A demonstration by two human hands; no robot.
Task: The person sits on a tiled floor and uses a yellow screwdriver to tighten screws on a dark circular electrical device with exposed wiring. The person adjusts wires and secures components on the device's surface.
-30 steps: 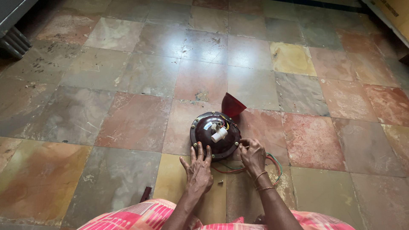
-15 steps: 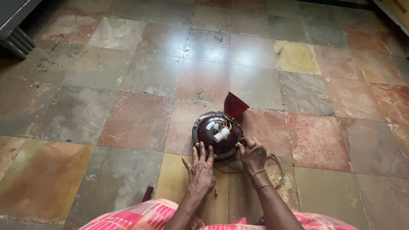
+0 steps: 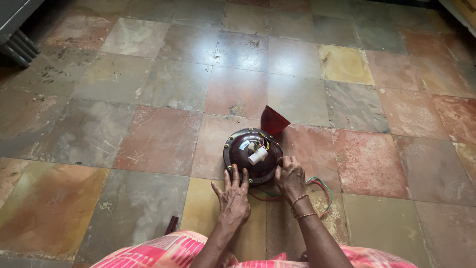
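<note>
A round dark-brown fan motor housing (image 3: 246, 151) lies on the tiled floor in front of me, with a white cylindrical part (image 3: 258, 156) and coloured wires at its centre. My left hand (image 3: 233, 197) rests flat, fingers spread, its fingertips on the housing's near rim. My right hand (image 3: 290, 174) has its fingers curled against the housing's right edge; whether it pinches anything there I cannot tell. A dark-red cone-shaped cup (image 3: 273, 120) lies just behind the housing. Red and green wires (image 3: 317, 186) loop on the floor by my right wrist.
Multicoloured stone floor tiles (image 3: 163, 139) spread all around. A grey ribbed object (image 3: 17, 42) sits at the far left corner. A small dark tool-like piece (image 3: 171, 225) lies by my left knee. Pink patterned cloth (image 3: 163, 253) covers my lap.
Both hands stay at the housing; the view shifted slightly, and my left fingertips have slid a little further onto the rim.
</note>
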